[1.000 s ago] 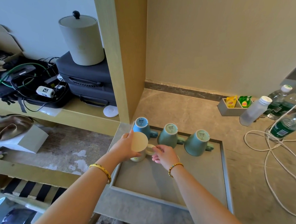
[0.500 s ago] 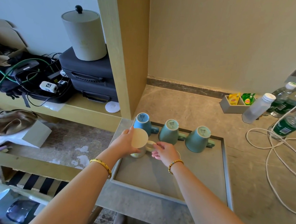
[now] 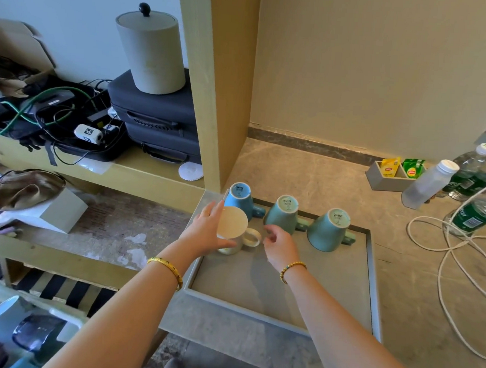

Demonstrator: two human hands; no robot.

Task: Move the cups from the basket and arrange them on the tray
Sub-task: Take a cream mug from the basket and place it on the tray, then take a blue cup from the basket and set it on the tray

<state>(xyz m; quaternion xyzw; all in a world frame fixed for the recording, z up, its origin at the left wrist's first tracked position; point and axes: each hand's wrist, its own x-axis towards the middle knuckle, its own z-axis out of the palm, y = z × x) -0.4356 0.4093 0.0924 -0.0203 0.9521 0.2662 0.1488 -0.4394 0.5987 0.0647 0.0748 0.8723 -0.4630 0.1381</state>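
left hand (image 3: pixel 207 233) fingers curl round the upturned cream cup (image 3: pixel 231 229) at the tray's (image 3: pixel 371 277) ten o'clock, right hand (image 3: pixel 279 243) fingers loosely spread, touching nothing.

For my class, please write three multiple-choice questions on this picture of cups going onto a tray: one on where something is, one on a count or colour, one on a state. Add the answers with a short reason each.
1. Where does the cream cup stand?
A. Near the tray's back left corner
B. On the counter beside the bottles
C. On the black case

2. How many cups are on the tray?
A. Two
B. Four
C. Six

3. How do the cups on the tray stand?
A. On their sides
B. Upright, mouths up
C. Upside down, bases up

Answers:
1 A: it sits in front of the blue cup, gripped by the left hand.
2 B: one blue, two green, one cream.
3 C: their flat bases face up. The right hand is just off the cream cup's handle.
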